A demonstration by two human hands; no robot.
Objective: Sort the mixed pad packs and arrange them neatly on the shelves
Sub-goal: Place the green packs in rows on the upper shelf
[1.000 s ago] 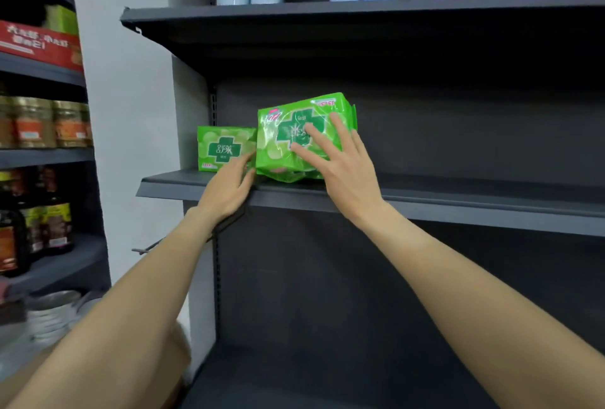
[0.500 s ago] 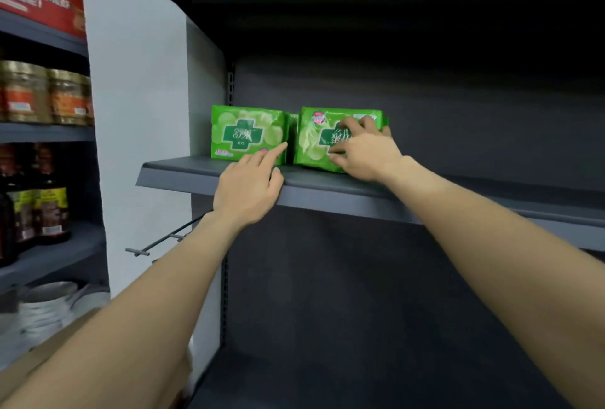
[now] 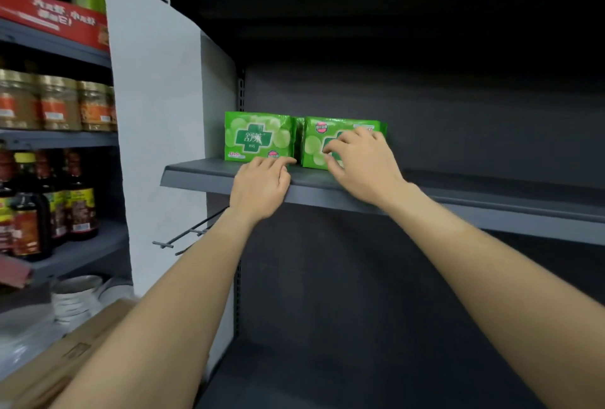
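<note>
Dark shelf (image 3: 209, 176) carries two green packs (image 3: 257, 138); sauce bottles (image 3: 49, 205) leftward.

Two glossy green plastic pad packs with dark green crosses are standing upright side by side, touching, at the left end of the dark grey metal shelf (image 3: 203, 176): left pack (image 3: 257, 136), right pack (image 3: 314, 146).

Two pad packs (image 3: 258, 136) side by side on shelf (image 3: 209, 176).
</note>
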